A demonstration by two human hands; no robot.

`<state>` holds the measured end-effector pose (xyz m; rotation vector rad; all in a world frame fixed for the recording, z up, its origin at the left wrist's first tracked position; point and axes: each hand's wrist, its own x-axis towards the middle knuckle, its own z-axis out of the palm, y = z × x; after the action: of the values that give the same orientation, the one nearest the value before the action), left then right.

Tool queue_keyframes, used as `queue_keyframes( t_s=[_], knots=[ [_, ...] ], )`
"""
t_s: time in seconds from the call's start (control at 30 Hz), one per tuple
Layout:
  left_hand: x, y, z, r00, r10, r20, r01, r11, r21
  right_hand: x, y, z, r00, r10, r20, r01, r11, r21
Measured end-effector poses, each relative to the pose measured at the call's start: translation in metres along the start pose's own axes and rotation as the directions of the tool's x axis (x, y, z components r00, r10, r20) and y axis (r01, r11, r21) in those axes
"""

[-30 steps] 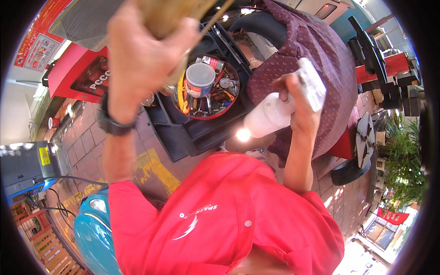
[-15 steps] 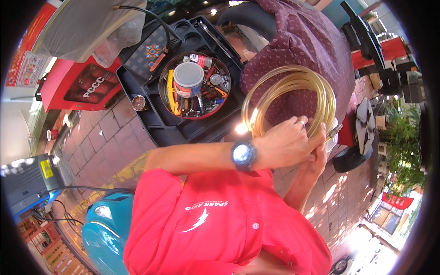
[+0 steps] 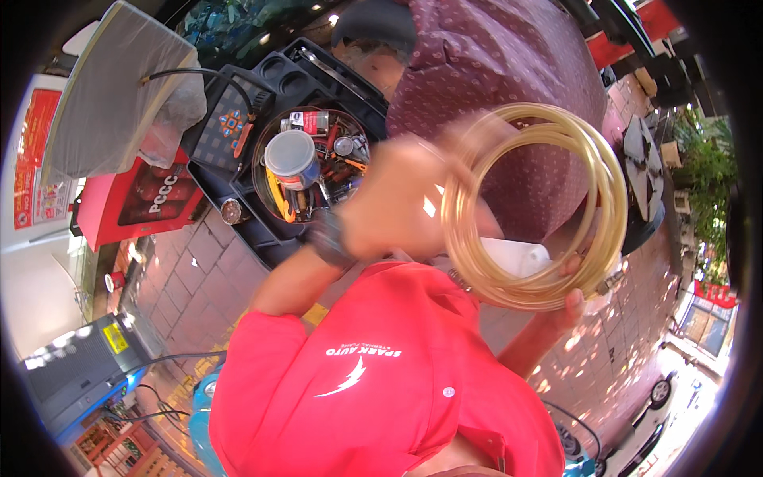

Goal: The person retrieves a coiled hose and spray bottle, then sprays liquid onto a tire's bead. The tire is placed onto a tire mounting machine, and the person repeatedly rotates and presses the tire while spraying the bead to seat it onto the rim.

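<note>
A coil of clear amber hose (image 3: 610,199) is held up in front of me, its several loops standing as a ring. My right hand (image 3: 568,308) grips the ring at its lower right, with fingers wrapped about the loops. At the coil's left side is my left hand (image 3: 405,191), a dark watch on its wrist. Motion smears its fingers, which reach to the upper left loops; whether they hold the hose I cannot tell. A ribbed metal fitting (image 3: 459,280) shows at the coil's lower left. Through the ring a white plastic object (image 3: 520,257) is visible, its kind unclear.
Left of the coil lies a black tray (image 3: 238,187) with a round tin of tools and a lidded tub (image 3: 292,157). A maroon patterned cloth (image 3: 477,71) drapes behind the coil. A red cabinet (image 3: 119,203) and a grey-blue machine (image 3: 79,358) stand at left.
My left hand has moved left and up from beside my right hand to the coil's left side. The coil has shifted right and opened wider towards me. The view has turned somewhat.
</note>
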<state>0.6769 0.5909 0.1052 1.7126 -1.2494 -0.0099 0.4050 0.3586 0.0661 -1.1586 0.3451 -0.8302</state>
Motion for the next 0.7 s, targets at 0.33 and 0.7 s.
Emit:
queue_keyframes(
  t_s=[0.33,0.7],
  knots=[
    [-0.104,-0.315,-0.146,0.263,-0.964,-0.03,0.934,0.247,0.26,-0.011,-0.054,-0.084,0.984,-0.157,-0.09,0.166,0.98,0.108],
    [-0.096,-0.299,-0.147,0.616,-0.78,-0.106,0.743,0.532,0.406,-0.002,-0.069,-0.103,0.991,-0.109,-0.077,0.111,0.994,0.015]
  ],
)
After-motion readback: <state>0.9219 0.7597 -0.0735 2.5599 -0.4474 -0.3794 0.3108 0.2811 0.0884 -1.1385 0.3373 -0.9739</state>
